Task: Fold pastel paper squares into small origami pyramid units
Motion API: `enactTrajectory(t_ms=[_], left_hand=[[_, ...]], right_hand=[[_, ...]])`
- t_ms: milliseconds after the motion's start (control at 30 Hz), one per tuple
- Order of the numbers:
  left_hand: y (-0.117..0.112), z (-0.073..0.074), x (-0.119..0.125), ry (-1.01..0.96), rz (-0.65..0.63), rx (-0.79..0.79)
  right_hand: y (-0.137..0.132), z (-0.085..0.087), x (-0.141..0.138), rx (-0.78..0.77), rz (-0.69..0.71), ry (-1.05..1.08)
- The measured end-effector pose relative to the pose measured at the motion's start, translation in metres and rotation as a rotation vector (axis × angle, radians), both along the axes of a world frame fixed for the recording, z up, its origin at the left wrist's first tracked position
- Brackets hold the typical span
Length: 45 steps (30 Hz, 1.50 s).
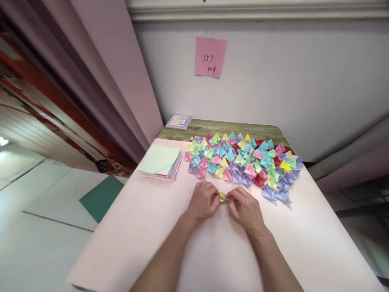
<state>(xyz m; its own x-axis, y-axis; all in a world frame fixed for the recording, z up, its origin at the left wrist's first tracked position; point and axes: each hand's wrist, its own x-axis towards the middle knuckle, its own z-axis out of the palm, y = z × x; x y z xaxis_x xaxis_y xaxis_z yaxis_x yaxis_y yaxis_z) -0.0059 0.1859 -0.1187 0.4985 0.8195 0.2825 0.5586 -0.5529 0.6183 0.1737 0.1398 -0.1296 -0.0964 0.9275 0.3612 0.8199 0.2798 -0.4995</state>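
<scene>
A person's two bare hands meet over the near-middle of a pale pink tabletop (136, 235). Between them is a small yellow-green paper piece (223, 197), folded, its fine creases too small to make out. The left hand (203, 198) is curled nearly closed, thumb and fingertips pinching the left end of the piece; the right hand (245, 206) pinches the right end, its other fingers loosely bent.

Just beyond the hands, a crowd of folded paper shapes (230, 155) with peaked middles spreads across the far centre and right, in pink, purple, teal, green, yellow and red. To the left lies a stack of square paper (161, 160), pale green on top, edges uneven. Behind it, at the far left, is a small pile of printed packs (179, 121). A pink note (210, 56) with handwriting is on the wall.

The thin piece could tear or lose its creases if the two pinches pull apart too hard. The nearest shapes sit close to the right hand, so a careless outward sweep could scatter or crush them.
</scene>
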Motion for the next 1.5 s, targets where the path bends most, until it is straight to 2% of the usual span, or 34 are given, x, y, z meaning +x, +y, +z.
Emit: enactTrajectory(t_ms=[267,667,833,1067,1267,1500], left_hand=[[-0.008,-0.003,0.006,0.11,0.101,0.05],[-0.02,-0.006,0.02,0.182,0.243,0.004],[-0.023,-0.002,0.022,0.225,0.292,0.018],[-0.022,0.0,0.024,0.236,0.287,-0.008],[-0.018,0.009,0.027,0.282,0.285,-0.073],[-0.004,0.031,0.036,0.532,0.221,-0.188]], right_hand=[[-0.002,-0.006,-0.012,0.026,-0.136,-0.096],[-0.008,-0.01,-0.032,-0.013,-0.323,-0.228],[-0.008,-0.008,-0.033,-0.063,-0.339,-0.221],[-0.005,-0.005,-0.036,-0.069,-0.322,-0.22],[-0.004,-0.002,-0.035,-0.058,-0.32,-0.218],[-0.002,0.003,-0.037,-0.128,-0.29,-0.229]])
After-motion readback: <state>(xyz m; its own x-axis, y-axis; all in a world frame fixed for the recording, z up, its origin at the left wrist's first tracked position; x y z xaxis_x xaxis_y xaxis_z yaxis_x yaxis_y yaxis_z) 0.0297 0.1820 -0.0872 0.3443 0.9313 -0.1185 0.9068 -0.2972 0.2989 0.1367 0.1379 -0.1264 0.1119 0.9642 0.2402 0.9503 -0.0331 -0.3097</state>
